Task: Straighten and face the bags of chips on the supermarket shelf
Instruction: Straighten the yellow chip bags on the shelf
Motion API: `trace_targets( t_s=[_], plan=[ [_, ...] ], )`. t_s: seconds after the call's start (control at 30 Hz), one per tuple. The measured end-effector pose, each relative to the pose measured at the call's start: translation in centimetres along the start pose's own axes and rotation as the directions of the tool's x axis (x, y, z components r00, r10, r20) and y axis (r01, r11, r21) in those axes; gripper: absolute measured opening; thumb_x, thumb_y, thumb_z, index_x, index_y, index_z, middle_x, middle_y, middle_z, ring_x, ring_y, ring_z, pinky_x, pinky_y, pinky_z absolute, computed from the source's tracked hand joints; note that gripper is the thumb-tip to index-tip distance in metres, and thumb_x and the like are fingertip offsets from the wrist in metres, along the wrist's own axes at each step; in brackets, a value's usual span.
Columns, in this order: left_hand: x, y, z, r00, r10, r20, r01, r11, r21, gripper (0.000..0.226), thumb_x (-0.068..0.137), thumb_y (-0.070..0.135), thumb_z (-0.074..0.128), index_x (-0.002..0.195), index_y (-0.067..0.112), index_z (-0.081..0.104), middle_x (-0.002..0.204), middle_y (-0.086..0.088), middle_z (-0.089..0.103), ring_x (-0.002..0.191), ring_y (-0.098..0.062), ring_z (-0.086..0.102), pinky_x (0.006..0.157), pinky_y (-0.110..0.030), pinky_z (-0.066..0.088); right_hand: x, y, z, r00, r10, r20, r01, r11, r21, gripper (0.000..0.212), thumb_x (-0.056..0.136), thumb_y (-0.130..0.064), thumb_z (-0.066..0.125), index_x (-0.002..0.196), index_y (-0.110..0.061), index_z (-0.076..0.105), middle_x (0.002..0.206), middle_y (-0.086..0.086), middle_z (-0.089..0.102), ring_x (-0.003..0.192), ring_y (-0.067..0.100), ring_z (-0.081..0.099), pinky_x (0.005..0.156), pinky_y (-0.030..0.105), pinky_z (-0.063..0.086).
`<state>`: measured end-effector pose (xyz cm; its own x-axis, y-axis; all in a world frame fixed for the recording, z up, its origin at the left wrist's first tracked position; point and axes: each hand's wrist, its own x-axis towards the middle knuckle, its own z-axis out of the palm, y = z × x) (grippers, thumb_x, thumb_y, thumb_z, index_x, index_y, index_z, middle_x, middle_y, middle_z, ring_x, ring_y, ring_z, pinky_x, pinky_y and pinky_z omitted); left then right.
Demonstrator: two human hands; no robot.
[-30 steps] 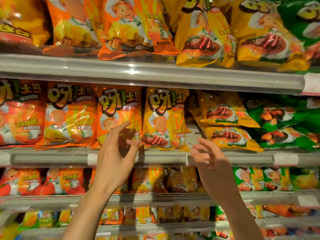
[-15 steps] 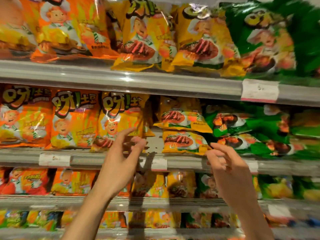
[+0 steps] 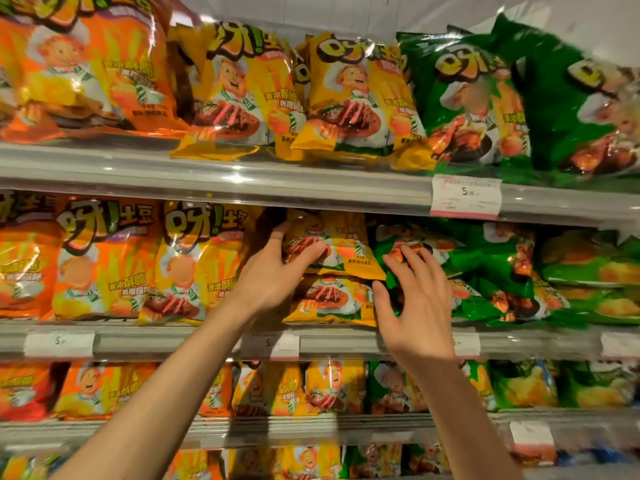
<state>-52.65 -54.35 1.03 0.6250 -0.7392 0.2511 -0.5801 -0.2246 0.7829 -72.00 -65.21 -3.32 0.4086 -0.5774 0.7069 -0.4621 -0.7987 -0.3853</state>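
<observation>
On the middle shelf [image 3: 173,341] two yellow chip bags lie flat, one on the other. My left hand [image 3: 273,275] grips the left end of the upper yellow bag [image 3: 349,237], thumb on its front and fingers round its left edge. The lower yellow bag [image 3: 325,299] lies beneath it at the shelf's front. My right hand [image 3: 415,303] is spread open, fingertips resting on a slumped green bag [image 3: 450,251] just right of the yellow pair, thumb near the lower yellow bag's right end. An upright yellow bag [image 3: 194,261] stands to the left.
Orange bags [image 3: 100,258] stand upright further left. More green bags [image 3: 581,271] lie in a loose heap at the right. The top shelf holds upright orange, yellow [image 3: 349,95] and green bags above a price tag [image 3: 465,195]. Lower shelves carry smaller bags.
Both hands rose from below the shelf rail onto the bags; the left now holds the upper flat yellow bag and the right lies on the green one. The view shifted right and closer.
</observation>
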Motion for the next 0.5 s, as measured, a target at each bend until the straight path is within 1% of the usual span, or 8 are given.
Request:
trace_targets(
  t_s=[0.03,0.1,0.17,0.23,0.3,0.37,0.43,0.5],
  plan=[
    [0.3,0.0,0.1,1.0,0.003,0.007,-0.003,1.0,-0.012,0.087,0.084,0.077,0.05,0.153,0.028,0.029,0.114,0.006,0.063,0.102,-0.019,0.065,0.085,-0.03,0.049,0.0,0.2,0.2,1.0,-0.002,0.009,0.002,1.0,-0.005,0.05,0.099,-0.043,0.045,0.142,-0.02,0.054,0.157,-0.001,0.039,0.151,0.02,0.018,0.121,0.038,0.01],
    [0.8,-0.1,0.2,0.999,0.041,-0.004,-0.041,0.999,-0.028,0.081,0.084,0.073,0.057,0.149,0.029,0.036,0.112,0.008,0.066,0.097,-0.016,0.066,0.082,-0.03,0.052,0.1,0.1,0.3,1.0,0.011,0.022,-0.011,1.0,-0.001,0.052,0.099,-0.046,0.043,0.144,-0.021,0.052,0.159,-0.001,0.036,0.152,0.019,0.015,0.123,0.042,0.011],
    [1.2,-0.4,0.1,0.997,0.075,-0.026,-0.077,0.995,-0.06,0.079,0.081,0.071,0.063,0.145,0.031,0.043,0.114,0.009,0.068,0.099,-0.013,0.068,0.085,-0.031,0.055,0.3,-0.1,0.3,0.998,0.041,0.039,-0.041,0.999,0.001,0.055,0.099,-0.049,0.039,0.145,-0.023,0.051,0.16,-0.001,0.034,0.153,0.018,0.012,0.124,0.044,0.011],
    [1.3,-0.8,-0.2,0.994,0.102,-0.035,-0.105,0.988,-0.111,0.077,0.079,0.07,0.068,0.143,0.032,0.048,0.116,0.01,0.07,0.102,-0.009,0.068,0.09,-0.034,0.058,0.5,-0.4,0.2,0.997,0.067,0.045,-0.067,0.998,0.007,0.056,0.099,-0.052,0.036,0.145,-0.024,0.051,0.16,-0.002,0.034,0.152,0.015,0.011,0.124,0.043,0.01],
    [0.9,-0.8,-0.6,0.99,0.136,-0.04,-0.141,0.979,-0.146,0.072,0.079,0.066,0.071,0.139,0.029,0.052,0.116,0.011,0.07,0.102,-0.004,0.067,0.09,-0.034,0.058,0.6,-0.6,0.1,0.994,0.101,0.049,-0.103,0.994,0.04,0.058,0.098,-0.055,0.034,0.143,-0.024,0.053,0.16,-0.003,0.034,0.151,0.013,0.011,0.123,0.038,0.008],
    [0.2,-0.8,-1.1,0.983,0.177,-0.038,-0.181,0.969,-0.169,0.069,0.078,0.066,0.072,0.134,0.031,0.054,0.116,0.016,0.068,0.102,0.001,0.066,0.093,-0.033,0.057,0.8,-0.9,0.0,0.991,0.131,0.042,-0.133,0.989,0.068,0.059,0.097,-0.057,0.034,0.141,-0.023,0.056,0.158,-0.004,0.037,0.15,0.013,0.014,0.122,0.035,0.008],
    [-0.9,-1.2,-1.7,0.98,0.2,-0.02,-0.2,0.961,-0.19,0.066,0.076,0.063,0.072,0.133,0.036,0.051,0.117,0.023,0.063,0.105,0.004,0.064,0.096,-0.031,0.055,1.0,-1.2,0.0,0.989,0.143,0.025,-0.145,0.987,0.065,0.059,0.097,-0.058,0.035,0.137,-0.023,0.06,0.154,-0.003,0.041,0.148,0.015,0.019,0.121,0.037,0.012],
    [-2.0,-2.1,-2.2,0.975,0.223,-0.004,-0.219,0.952,-0.216,0.07,0.076,0.063,0.073,0.137,0.041,0.048,0.124,0.023,0.06,0.11,0.002,0.063,0.098,-0.033,0.054,1.2,-1.5,-0.1,0.987,0.161,0.023,-0.162,0.986,0.047,0.056,0.1,-0.059,0.038,0.134,-0.022,0.061,0.152,-0.002,0.043,0.147,0.016,0.023,0.121,0.039,0.016]
  ],
)
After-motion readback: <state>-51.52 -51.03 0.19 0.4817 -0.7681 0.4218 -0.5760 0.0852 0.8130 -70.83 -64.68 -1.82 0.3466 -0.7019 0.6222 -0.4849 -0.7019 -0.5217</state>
